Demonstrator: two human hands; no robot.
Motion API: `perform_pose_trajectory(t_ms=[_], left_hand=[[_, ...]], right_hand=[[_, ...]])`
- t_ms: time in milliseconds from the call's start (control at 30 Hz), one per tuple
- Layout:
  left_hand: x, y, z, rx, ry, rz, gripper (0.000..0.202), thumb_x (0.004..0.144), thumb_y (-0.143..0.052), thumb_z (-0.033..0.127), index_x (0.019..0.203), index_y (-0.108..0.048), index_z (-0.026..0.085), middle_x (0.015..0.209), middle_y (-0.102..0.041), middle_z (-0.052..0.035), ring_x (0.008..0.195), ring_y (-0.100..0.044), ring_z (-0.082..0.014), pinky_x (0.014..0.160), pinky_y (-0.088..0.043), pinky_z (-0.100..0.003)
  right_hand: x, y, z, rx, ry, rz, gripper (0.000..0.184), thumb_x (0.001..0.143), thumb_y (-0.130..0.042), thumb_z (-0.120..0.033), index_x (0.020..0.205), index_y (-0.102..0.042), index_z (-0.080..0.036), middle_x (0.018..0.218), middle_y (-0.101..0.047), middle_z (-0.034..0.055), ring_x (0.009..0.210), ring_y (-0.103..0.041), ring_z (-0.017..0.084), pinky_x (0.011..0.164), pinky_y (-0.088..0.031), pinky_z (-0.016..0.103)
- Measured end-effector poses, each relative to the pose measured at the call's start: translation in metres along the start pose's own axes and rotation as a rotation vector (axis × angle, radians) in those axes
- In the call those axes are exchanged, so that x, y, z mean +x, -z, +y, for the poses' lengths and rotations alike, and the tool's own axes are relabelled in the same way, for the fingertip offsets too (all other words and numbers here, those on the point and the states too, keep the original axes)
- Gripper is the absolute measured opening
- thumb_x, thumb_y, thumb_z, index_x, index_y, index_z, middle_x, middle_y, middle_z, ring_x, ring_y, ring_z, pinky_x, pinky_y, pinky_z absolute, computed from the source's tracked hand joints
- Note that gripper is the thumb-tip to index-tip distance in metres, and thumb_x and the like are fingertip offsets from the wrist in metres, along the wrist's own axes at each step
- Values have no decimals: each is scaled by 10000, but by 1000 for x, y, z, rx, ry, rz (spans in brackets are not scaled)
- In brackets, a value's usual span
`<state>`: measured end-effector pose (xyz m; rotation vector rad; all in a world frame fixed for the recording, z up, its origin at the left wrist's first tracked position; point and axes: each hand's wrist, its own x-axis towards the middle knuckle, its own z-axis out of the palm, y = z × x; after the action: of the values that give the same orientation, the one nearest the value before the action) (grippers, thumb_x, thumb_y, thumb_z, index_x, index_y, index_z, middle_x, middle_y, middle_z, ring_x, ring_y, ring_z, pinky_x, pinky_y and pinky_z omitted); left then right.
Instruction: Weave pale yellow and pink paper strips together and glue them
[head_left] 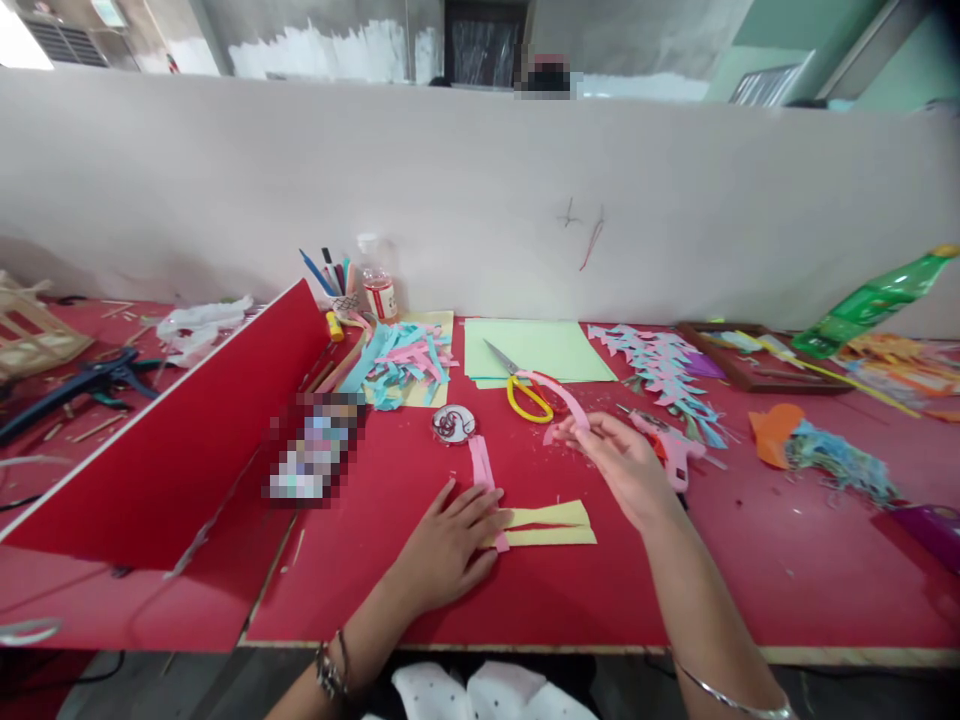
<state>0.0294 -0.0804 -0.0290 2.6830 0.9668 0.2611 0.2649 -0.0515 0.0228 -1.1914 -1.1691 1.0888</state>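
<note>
My left hand (457, 540) lies flat on the red table, fingers spread over crossed paper strips. Beneath it, a pink strip (482, 465) runs up toward a small round dish (454, 424) with dark thread-like bits. Yellow strips (551, 537) stick out to its right. Raised above the table, my right hand (619, 460) pinches a curved pink paper strip (562, 389) between thumb and fingers. The strip arcs up and left past scissors (529, 398) with yellow handles. Beside the right hand rests a pink glue gun (675, 450), partly hidden by it.
Cut strips (409, 360) and green paper sheets (551, 350) lie at the back. Fringed pink-blue pieces (660, 365), a brown tray (757, 365) and a tilted green bottle (870, 305) are on the right. A red board (202, 440) stands at left beside a blurred phone-like object (319, 447).
</note>
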Motion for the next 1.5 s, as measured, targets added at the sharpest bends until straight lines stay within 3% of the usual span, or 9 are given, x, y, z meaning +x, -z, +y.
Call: perform_pose_trajectory(t_ms=[133, 233, 333, 433, 533, 667, 933, 1200, 1500], left_hand=[[-1, 2, 3, -33, 11, 18, 445, 864, -380, 325, 1304, -334, 281, 1409, -319, -1, 1289, -272, -185, 1076, -158, -442], [-14, 11, -5, -64, 81, 128, 442, 844, -410, 287, 1283, -357, 265, 1376, -361, -27, 1266, -299, -184, 1068, -196, -417], [-43, 28, -32, -37, 288, 342, 373, 857, -373, 264, 1228, -412, 250, 1290, -433, -57, 1203, -369, -186, 1006, -310, -366], [-78, 44, -72, 170, 521, 541, 334, 844, -384, 311, 1156, -474, 235, 1206, -470, -87, 1148, -408, -239, 974, -320, -423], [-101, 53, -101, 335, 665, 499, 377, 823, -400, 372, 1154, -506, 226, 1253, -433, -98, 1133, -411, -281, 942, -341, -441], [-109, 53, -113, 417, 790, 375, 409, 836, -363, 404, 1148, -544, 212, 1279, -410, -115, 1116, -411, -320, 869, -389, -464], [-108, 46, -118, 485, 793, 353, 390, 835, -392, 399, 1165, -524, 240, 1291, -424, -102, 1140, -409, -298, 977, -248, -524], [-106, 52, -109, 453, 798, 361, 407, 849, -354, 381, 1200, -496, 231, 1308, -397, -108, 1128, -408, -321, 960, -254, -531], [-112, 51, -122, 253, 745, 595, 386, 848, -308, 392, 1113, -497, 184, 1210, -446, -116, 1115, -432, -273, 954, -333, -421]], right_hand=[[-10, 3, 14, -35, -53, 39, 245, 709, -627, -417, 806, -625, -192, 835, -677, 46, 892, -606, 196, 878, -422, 357], [-15, 6, 21, -44, -77, 51, 262, 700, -632, -425, 811, -620, -189, 844, -681, 54, 895, -610, 203, 875, -425, 356], [-21, 6, 27, -46, -85, 65, 266, 689, -639, -431, 803, -615, -193, 855, -682, 53, 891, -616, 202, 864, -434, 345], [-26, 2, 34, -58, -81, 101, 279, 677, -639, -443, 788, -603, -189, 833, -680, 59, 857, -623, 207, 834, -453, 346], [-32, -6, 40, -88, -69, 109, 279, 682, -627, -447, 786, -596, -190, 821, -677, 68, 841, -622, 213, 791, -470, 333], [-38, -11, 45, -85, -49, 133, 242, 705, -611, -423, 791, -593, -198, 794, -667, 47, 817, -617, 195, 763, -471, 303], [-39, -3, 44, -136, -1, 132, 195, 734, -588, -382, 788, -606, -195, 831, -645, 51, 829, -595, 178, 756, -464, 271], [-41, -3, 47, -144, -10, 154, 203, 723, -589, -394, 785, -602, -201, 822, -639, 55, 803, -595, 185, 755, -470, 290], [-46, -3, 57, -173, 30, 184, 231, 684, -616, -413, 757, -594, -194, 900, -600, 74, 840, -589, 196, 769, -480, 306]])
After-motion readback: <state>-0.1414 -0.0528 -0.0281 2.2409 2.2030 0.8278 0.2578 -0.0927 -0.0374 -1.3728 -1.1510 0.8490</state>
